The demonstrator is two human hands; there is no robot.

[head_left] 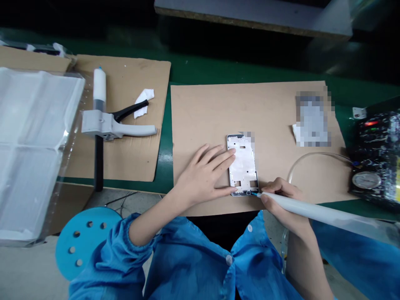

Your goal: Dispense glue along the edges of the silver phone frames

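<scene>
A silvery-white phone frame [242,164] with small rectangular cut-outs lies flat on a cardboard sheet [200,110]. My left hand [203,175] is spread open at its left side, index fingertip on the upper left part and thumb at the lower left corner. Closed around a long white dispensing syringe [300,208], my right hand [286,204] holds it low over the cardboard. Its thin blue tip [255,194] is at the frame's lower right edge; whether it touches cannot be made out. A blurred patch covers the frame's upper right corner.
A grey-and-black dispensing gun [108,125] and crumpled white paper [144,102] lie on the left cardboard [134,162]. Plastic-wrapped white trays [31,146] stand far left. At right are a pixelated item [313,121], a clear hose [306,156] and a box with a gauge [366,180].
</scene>
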